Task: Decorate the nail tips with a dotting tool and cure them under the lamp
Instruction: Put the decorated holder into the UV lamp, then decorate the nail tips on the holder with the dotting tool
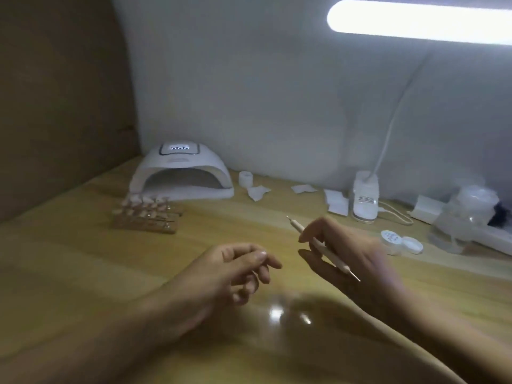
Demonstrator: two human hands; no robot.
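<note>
My right hand [349, 253] holds a thin white dotting tool [321, 246] between thumb and fingers above the wooden table [83, 273]. The tool lies slanted, one metal tip up-left, the other down-right. My left hand [235, 270] hovers to its left with fingers loosely curled and thumb against forefinger; whether it pinches something small is unclear. A wooden rack of nail tips [146, 214] stands at the left middle. Behind it sits the white curing lamp [181, 173] with its display lit and its opening facing me.
Scraps of white paper [259, 191] and a small white roll [246, 178] lie by the wall. A desk lamp base [365, 200] with cord stands at right, its light bar [415, 22] overhead. Two small open jars [401, 241] and clear plastic packaging [465, 214] sit far right.
</note>
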